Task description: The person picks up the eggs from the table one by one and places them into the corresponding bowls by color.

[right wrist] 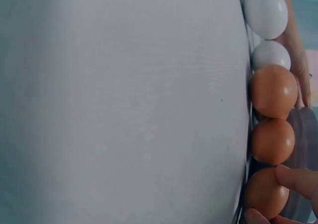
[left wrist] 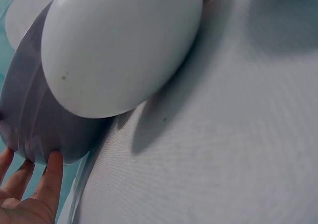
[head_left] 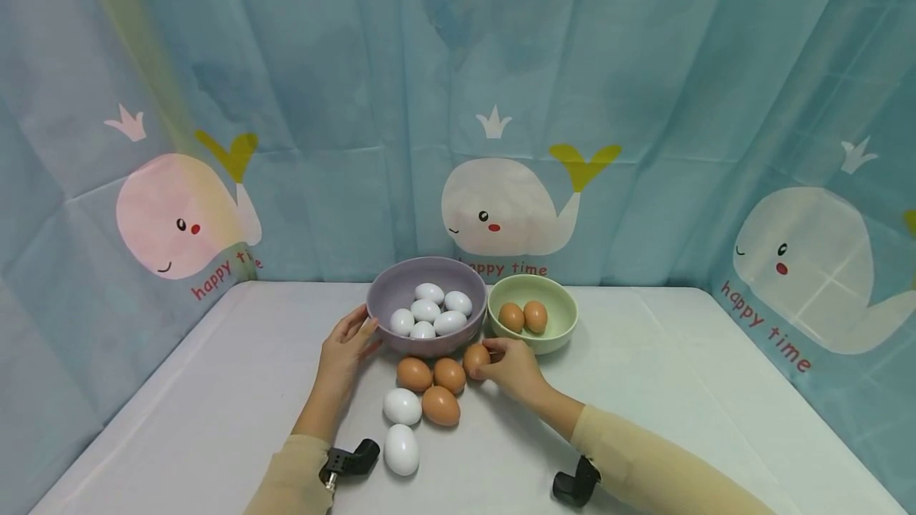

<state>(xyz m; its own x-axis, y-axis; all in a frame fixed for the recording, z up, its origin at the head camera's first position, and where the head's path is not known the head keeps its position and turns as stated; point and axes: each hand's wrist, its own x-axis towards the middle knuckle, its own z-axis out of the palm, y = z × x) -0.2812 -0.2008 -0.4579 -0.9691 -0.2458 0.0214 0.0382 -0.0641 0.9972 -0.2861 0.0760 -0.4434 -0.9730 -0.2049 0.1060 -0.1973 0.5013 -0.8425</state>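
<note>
My right hand (head_left: 517,369) pinches a brown egg (head_left: 476,362) between thumb and fingers, just in front of the two bowls. The same brown egg (right wrist: 266,196) shows low in the right wrist view, with fingertips on it. Against the left side of a purple bowl (head_left: 429,348) rests my left hand (head_left: 347,344); its extended fingertips touch the outer wall in the left wrist view. Several white eggs (head_left: 425,311) lie in that bowl. A green bowl (head_left: 558,336) holds two brown eggs (head_left: 535,316).
Three more brown eggs (head_left: 440,406) lie on the white tabletop (head_left: 680,404) before the purple bowl. Nearer the front are two white eggs (head_left: 401,450), one behind the other. A blue curtain (head_left: 343,102) with whale prints hangs behind and beside the table.
</note>
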